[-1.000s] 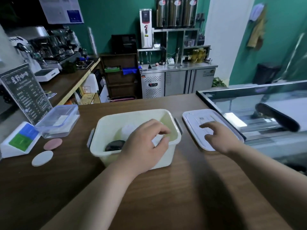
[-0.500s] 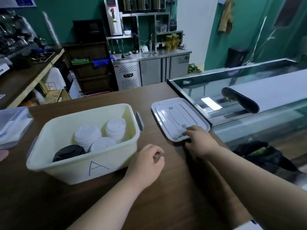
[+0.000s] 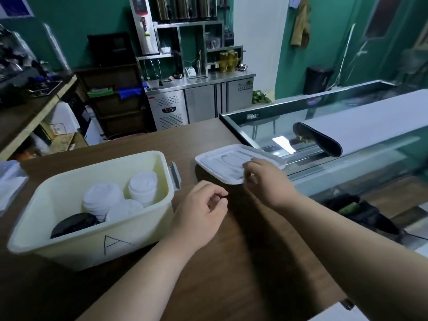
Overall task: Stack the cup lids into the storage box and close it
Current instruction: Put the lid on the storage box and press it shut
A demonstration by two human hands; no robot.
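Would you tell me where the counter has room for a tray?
The counter is bare in front of the storage box and behind it. It is crowded between box and lid: the left hand is there, the right hand grips the lid.

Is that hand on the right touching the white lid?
Touching. The head view shows the right hand pinching the white lid at its near edge.

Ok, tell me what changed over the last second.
The left hand came out of the storage box and now hangs loosely curled, holding nothing, over the counter beside it. The right hand slid from the top of the box lid to its near edge, gripped it and tipped that edge up off the counter. The box and the white cup lids inside stayed put.
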